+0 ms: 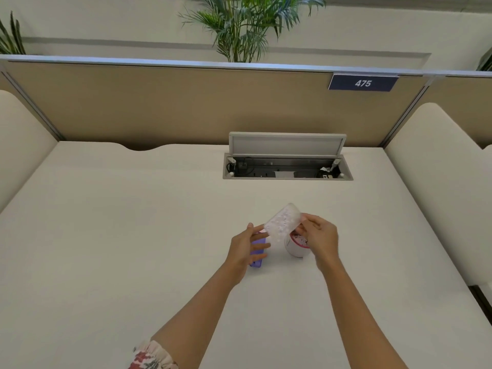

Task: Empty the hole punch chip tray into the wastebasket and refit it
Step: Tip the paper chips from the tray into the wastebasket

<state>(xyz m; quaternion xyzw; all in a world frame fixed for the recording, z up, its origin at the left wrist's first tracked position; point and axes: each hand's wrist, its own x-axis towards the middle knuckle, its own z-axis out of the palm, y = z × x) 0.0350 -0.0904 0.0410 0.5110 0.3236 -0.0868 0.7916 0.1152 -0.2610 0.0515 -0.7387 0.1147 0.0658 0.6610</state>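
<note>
A clear plastic chip tray [282,222], speckled with white paper dots, is held tilted above the desk by my right hand [320,237], which pinches its right end. Just below it stands a small white wastebasket [294,249] with a pink inside, partly hidden by my right hand. My left hand [246,247] grips the purple hole punch [257,253], which rests on the desk to the left of the wastebasket. The tray's lower left corner sits close to my left thumb.
The white desk [133,235] has an open cable box [287,169] with its lid up, behind the hands. A tan partition [186,102] carries a sign reading 475 [363,83]. Cream side panels [439,169] flank the desk. Plants [239,27] stand behind the partition.
</note>
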